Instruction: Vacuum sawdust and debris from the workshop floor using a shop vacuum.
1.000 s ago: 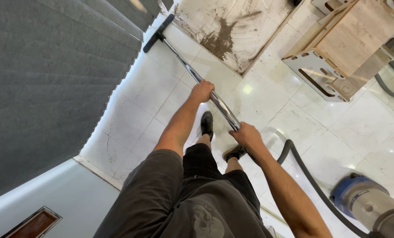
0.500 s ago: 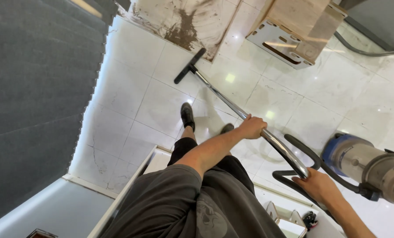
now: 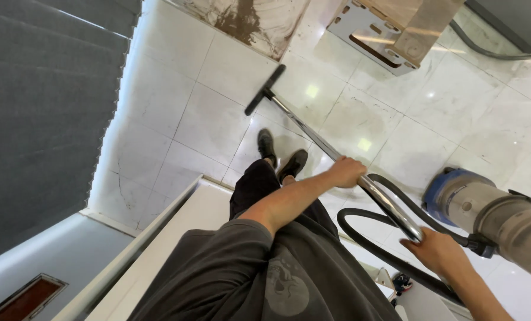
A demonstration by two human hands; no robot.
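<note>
Head view, looking down along a metal vacuum wand [image 3: 337,157], taken here as the landmark. Nearest the viewer, the right hand [image 3: 441,252] is closed around the upper, curved end of the wand, where the black hose [image 3: 372,244] joins it; the hose loops on the floor beneath this hand. Just beside that end, on the right, lies the vacuum canister [image 3: 491,211], a grey cylinder with a blue base. Further down the wand, the left hand [image 3: 345,172] is wrapped around the shaft near its middle, fingers curled over the tube, arm extended from a dark grey shirt. Left of the wand's middle, two black shoes [image 3: 280,157] stand on the white tiled floor [image 3: 182,107]. Nearer the viewer, left of the wand, a white ledge [image 3: 176,226] runs diagonally. The far end of the wand carries a black floor nozzle [image 3: 265,89] resting flat on the tiles. Beyond the nozzle lies a stained board [image 3: 247,21]; to the right of it stands a pale wooden frame [image 3: 390,30]. Well left of the wand, a grey ribbed wall [image 3: 46,107] borders the tiles.
</note>
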